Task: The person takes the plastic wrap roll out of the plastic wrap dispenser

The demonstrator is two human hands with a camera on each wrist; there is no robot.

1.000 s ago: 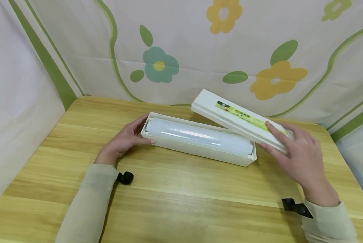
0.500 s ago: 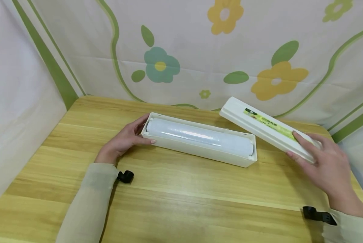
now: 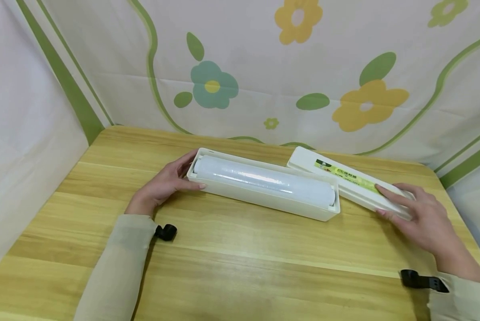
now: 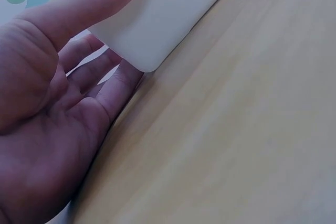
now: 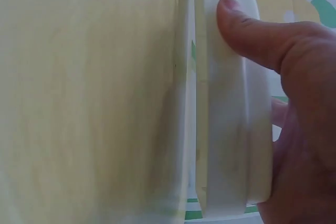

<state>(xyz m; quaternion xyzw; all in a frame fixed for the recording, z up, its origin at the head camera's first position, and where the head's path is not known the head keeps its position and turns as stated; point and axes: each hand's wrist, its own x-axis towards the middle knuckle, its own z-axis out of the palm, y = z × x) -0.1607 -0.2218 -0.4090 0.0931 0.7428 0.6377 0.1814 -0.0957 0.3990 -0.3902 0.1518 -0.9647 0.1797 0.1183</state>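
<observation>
A long cream cling film box (image 3: 260, 199) sits lidless on the table, a roll of cling film (image 3: 244, 174) lying inside it. Its left end is held by my left hand (image 3: 165, 183), thumb along the front wall and fingers behind. The left wrist view shows that thumb (image 4: 100, 3) against the box's side (image 4: 157, 22). My right hand (image 3: 424, 218) grips the right end of the white lid (image 3: 304, 162), which has a green-yellow label (image 3: 346, 176). In the right wrist view a narrow gap shows between the lid (image 5: 228, 108) and the tabletop.
The wooden table (image 3: 240, 267) runs back to a flower-printed cloth (image 3: 256, 67). The lid lies slantwise behind and right of the box, its left part partly hidden by the box's back corner. Black wrist mounts (image 3: 165, 232) sit at both sleeves.
My right hand has carried the lid off to the right from above the box's right end, then lowered it towards the table. The left hand and box have stayed put.
</observation>
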